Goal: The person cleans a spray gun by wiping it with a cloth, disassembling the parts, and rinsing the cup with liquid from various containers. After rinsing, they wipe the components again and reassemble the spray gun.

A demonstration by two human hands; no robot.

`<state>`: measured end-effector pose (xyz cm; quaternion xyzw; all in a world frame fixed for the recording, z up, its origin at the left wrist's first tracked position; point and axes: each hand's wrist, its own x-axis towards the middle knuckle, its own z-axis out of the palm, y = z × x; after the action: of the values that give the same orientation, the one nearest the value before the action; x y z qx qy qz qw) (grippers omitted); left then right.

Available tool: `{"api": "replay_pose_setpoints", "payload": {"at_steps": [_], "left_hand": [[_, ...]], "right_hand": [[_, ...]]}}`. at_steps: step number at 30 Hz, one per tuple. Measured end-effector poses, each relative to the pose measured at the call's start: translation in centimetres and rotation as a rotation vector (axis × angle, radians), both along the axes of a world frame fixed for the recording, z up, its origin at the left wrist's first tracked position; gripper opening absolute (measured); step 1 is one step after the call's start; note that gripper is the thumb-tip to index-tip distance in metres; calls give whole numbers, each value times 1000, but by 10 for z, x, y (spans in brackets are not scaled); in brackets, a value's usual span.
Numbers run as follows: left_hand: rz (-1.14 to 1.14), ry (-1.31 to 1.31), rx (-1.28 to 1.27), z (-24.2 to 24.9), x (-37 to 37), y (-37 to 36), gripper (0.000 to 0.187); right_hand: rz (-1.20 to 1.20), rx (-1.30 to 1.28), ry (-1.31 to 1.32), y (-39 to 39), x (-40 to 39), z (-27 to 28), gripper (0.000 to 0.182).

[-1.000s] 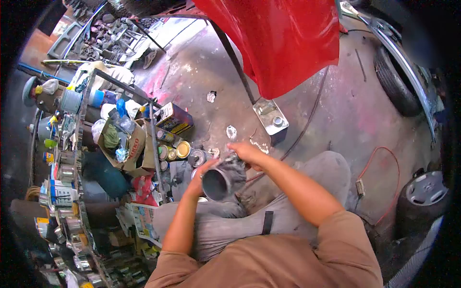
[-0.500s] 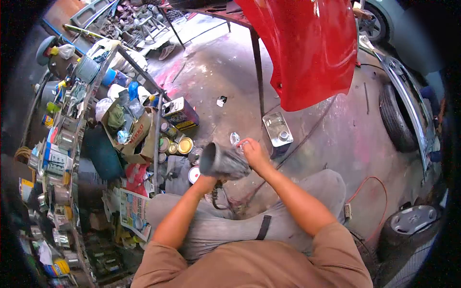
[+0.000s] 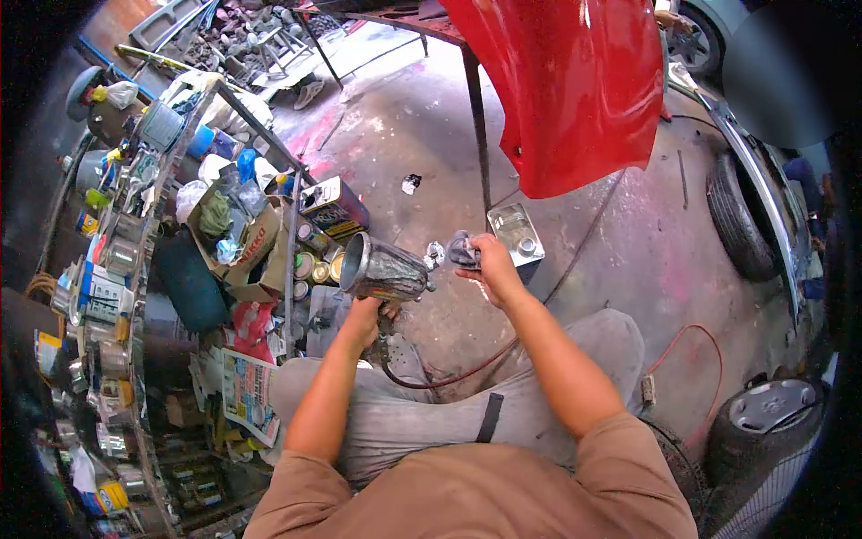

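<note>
My left hand [image 3: 366, 316] is closed around the handle of a spray gun, under its worn metal cup [image 3: 391, 269]. The cup lies tilted, its wide open mouth facing left. A dark red air hose [image 3: 476, 366] runs from below that hand across to the right over my lap. My right hand [image 3: 492, 268] grips a small rounded grey cap-like piece [image 3: 462, 251], held apart from the cup on its right. Just beyond the right hand, a rectangular metal can [image 3: 514, 226] with a round spout stands on the floor.
A red car panel [image 3: 575, 99] hangs from a metal stand ahead. At left, a shelf rack [image 3: 135, 296] is crowded with cans, beside a cardboard box [image 3: 260, 242] and a thinner tin [image 3: 337, 205]. A tyre [image 3: 741, 211] and a wheel [image 3: 763, 418] lie at right.
The spray gun cup has moved left and up, its side turned more into view. My right hand has drawn away from it, up and right, with the grey piece now visible in its fingers.
</note>
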<state>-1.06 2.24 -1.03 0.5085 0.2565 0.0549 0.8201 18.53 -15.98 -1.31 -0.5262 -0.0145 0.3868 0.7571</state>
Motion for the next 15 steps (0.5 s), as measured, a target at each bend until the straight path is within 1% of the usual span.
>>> {"api": "replay_pose_setpoints", "payload": {"at_steps": [2, 4, 5, 6, 9, 10, 11, 12, 13, 14, 15], "left_hand": [[10, 15, 36, -5, 0, 2, 13], [-12, 27, 116, -7, 1, 1, 19], [-36, 20, 129, -8, 0, 2, 18], [-59, 12, 143, -13, -1, 5, 17], [-87, 27, 211, -35, -6, 15, 17], [-88, 40, 237, -47, -10, 20, 18], [-102, 48, 375, -58, -15, 25, 19], [-114, 57, 512, -62, -18, 27, 21], [-133, 64, 567, -67, -21, 29, 25], [-152, 71, 621, -72, -24, 31, 30], [-179, 74, 594, -59, -22, 26, 36]], "right_hand": [[80, -45, 33, -3, 4, -5, 20], [195, -149, 6, -5, 0, 8, 22], [252, -201, -5, -5, -3, 13, 23], [251, -201, 31, -2, -5, 13, 29], [440, -361, 98, -2, -4, 15, 49], [470, -383, 10, 4, -5, 2, 59], [500, -374, 15, 3, -4, -11, 57], [530, -366, 21, 1, -7, -4, 55], [563, -358, 26, 0, -9, 2, 53], [590, -302, -28, 2, -7, -12, 50], [588, -316, -9, 0, -7, -10, 51]]}}
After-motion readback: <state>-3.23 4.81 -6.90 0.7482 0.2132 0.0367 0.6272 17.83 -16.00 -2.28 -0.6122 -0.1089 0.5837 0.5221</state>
